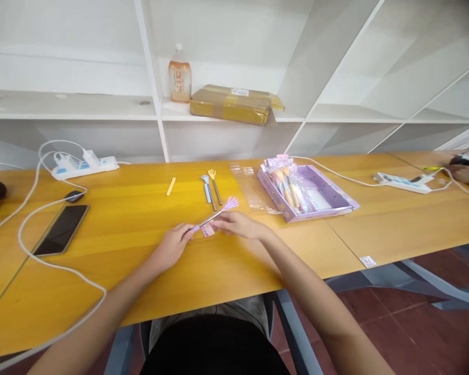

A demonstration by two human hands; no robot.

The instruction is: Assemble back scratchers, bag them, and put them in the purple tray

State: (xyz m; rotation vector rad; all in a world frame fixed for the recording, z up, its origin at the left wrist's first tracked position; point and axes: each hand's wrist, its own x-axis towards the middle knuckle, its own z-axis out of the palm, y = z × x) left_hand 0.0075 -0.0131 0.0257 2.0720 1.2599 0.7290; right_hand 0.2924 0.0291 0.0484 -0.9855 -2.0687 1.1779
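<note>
Head view, the only one here, and I'm using the purple tray [322, 213] as the landmark: left of it, just above the counter [226, 271], there's a purple scratcher [210, 219]. The left hand [174, 246] has its fingers closed around the handle end, while the right hand [238, 224] is half curled by the rod and a pink card [207, 229], so tbh I can't tell if it's really pinching either one. My worry: the card looks small and flimsy, so a careless tug could bend or tear it, and a loose grip could let the thin rod twist. The head also points toward a blue-headed scratcher [211, 199] and a yellow-headed scratcher [217, 191], both left of the tray, so a wide swing might knock them. Container-wise, the tray has wrapped pieces [287, 190] bunched in its left part, with bare floor showing toward the right. A clear plastic bag [254, 192] lies flat just left of it, looks like nothing's inside. On the shelf beyond the tray, there's a bottle [180, 78] with something orange in it, plus a taped cardboard box [230, 104], contents hidden.
</note>
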